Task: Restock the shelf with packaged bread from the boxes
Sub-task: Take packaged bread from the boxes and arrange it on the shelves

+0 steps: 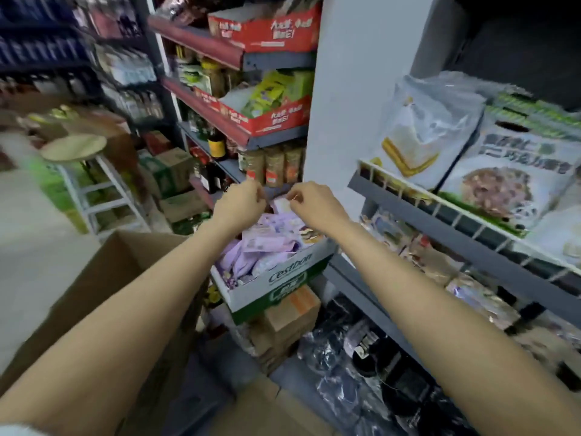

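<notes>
A white and green carton (pixel 284 280) marked Cestbon stands on stacked cartons and is filled with purple bread packets (pixel 261 247). Both arms reach over it. My left hand (pixel 239 201) hovers at the carton's far end with its fingers curled; what it holds is hidden. My right hand (pixel 314 202) pinches the top edge of a pale purple packet (pixel 281 204) that stands up from the pile. On the right, a wire-fronted shelf (pixel 440 212) carries large bagged bread (pixel 421 130) and a big white and green pack (pixel 515 180).
An open brown cardboard box (pixel 103 278) stands at lower left. Small brown cartons (pixel 292 313) sit under the Cestbon carton. Dark plastic-wrapped goods (pixel 361 372) cover the floor at right. Shelves with red display boxes (pixel 267 26) and bottles rise behind; a round stool (pixel 75 147) stands left.
</notes>
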A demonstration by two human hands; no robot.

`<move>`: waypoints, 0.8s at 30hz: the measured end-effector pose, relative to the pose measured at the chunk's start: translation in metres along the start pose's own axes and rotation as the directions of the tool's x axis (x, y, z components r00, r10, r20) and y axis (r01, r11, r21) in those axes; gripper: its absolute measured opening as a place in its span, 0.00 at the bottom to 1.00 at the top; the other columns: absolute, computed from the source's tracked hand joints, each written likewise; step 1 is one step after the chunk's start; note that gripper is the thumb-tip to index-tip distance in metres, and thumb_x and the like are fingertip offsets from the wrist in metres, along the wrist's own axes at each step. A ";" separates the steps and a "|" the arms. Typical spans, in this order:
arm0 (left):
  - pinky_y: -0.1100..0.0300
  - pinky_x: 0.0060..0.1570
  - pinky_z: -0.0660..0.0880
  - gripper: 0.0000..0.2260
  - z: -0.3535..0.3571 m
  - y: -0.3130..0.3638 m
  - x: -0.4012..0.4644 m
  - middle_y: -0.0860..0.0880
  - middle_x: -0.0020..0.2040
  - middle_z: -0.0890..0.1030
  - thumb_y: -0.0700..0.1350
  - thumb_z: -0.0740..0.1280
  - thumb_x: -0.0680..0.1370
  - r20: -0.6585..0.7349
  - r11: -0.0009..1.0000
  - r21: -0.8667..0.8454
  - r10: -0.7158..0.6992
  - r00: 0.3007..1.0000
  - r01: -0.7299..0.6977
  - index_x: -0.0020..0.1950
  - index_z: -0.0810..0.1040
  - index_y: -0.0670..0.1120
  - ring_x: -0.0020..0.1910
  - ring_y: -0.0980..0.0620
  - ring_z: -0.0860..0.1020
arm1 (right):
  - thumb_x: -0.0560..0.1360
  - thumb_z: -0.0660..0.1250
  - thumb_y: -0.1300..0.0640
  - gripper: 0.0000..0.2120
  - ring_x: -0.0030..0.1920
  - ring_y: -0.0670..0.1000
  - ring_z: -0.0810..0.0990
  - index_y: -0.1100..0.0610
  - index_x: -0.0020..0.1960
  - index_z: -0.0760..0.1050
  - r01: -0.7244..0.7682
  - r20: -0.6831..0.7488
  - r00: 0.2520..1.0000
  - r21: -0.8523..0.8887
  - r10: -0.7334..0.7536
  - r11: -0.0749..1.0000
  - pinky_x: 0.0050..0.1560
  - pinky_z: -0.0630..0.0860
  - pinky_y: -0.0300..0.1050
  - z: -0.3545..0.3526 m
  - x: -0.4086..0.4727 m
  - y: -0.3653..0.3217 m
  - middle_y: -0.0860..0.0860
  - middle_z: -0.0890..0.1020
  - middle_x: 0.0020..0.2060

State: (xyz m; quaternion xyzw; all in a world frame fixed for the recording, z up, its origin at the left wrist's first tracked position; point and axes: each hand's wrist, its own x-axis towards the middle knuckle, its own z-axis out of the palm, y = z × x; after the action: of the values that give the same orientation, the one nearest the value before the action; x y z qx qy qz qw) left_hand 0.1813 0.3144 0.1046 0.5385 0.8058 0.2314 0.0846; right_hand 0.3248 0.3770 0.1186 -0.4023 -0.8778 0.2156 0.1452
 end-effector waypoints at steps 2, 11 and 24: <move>0.49 0.50 0.76 0.11 0.018 -0.041 0.023 0.38 0.54 0.80 0.38 0.59 0.76 0.030 0.997 0.000 -0.074 0.997 0.074 0.56 0.76 0.40 0.53 0.39 0.77 | 0.76 0.60 0.60 0.12 0.55 0.59 0.78 0.59 0.56 0.78 -0.031 0.066 0.997 -0.026 0.033 0.999 0.55 0.75 0.52 0.041 0.033 0.006 0.58 0.81 0.53; 0.46 0.61 0.67 0.38 0.104 -0.159 0.095 0.37 0.70 0.63 0.49 0.71 0.72 0.214 0.965 0.139 -0.248 0.945 0.222 0.75 0.55 0.40 0.67 0.36 0.65 | 0.78 0.62 0.53 0.32 0.66 0.62 0.69 0.60 0.76 0.51 -0.548 0.392 0.780 0.049 0.488 0.835 0.58 0.74 0.55 0.186 0.140 0.073 0.62 0.65 0.70; 0.51 0.61 0.66 0.14 0.123 -0.177 0.152 0.45 0.71 0.64 0.44 0.57 0.80 0.187 0.920 0.371 0.059 0.981 -0.126 0.64 0.73 0.45 0.68 0.42 0.64 | 0.76 0.67 0.57 0.39 0.60 0.63 0.73 0.40 0.74 0.46 -0.680 0.418 0.467 0.733 0.779 0.015 0.56 0.76 0.63 0.264 0.181 0.079 0.54 0.68 0.68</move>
State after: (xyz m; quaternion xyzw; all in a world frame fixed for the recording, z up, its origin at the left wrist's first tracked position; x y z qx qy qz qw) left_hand 0.0208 0.4314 -0.0688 0.6001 0.7986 0.0268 0.0367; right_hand 0.1482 0.4932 -0.1343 -0.6782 -0.3063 0.6270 0.2302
